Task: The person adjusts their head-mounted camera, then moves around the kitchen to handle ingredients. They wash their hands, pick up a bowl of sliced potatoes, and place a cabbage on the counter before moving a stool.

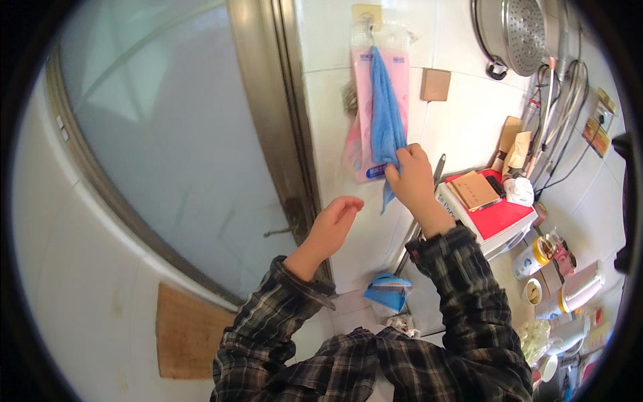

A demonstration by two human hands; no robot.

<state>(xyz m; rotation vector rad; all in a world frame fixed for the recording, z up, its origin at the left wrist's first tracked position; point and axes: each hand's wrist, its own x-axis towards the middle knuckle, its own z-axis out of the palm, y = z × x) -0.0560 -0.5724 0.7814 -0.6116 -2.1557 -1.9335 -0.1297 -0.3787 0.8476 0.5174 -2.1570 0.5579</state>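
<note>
A blue cloth point(386, 110), likely a towel, hangs gathered from a wall hook point(370, 25). My right hand point(413, 176) grips it near the bottom, and its tip dangles below my fingers. Behind the cloth, against the tiles, hangs a pink printed package point(362, 90) in clear plastic; part of it is covered. My left hand point(335, 221) is held up to the left of the cloth, apart from it. Its fingers are loosely curled, and I see nothing in them.
A frosted glass door point(176, 151) in a metal frame point(266, 90) stands at left. To the right, notebooks point(472, 191) lie on a red-topped box point(502, 221). A blue dustpan point(387, 291) is below. Jars point(532, 259) and a perforated steamer pot point(522, 37) are farther right.
</note>
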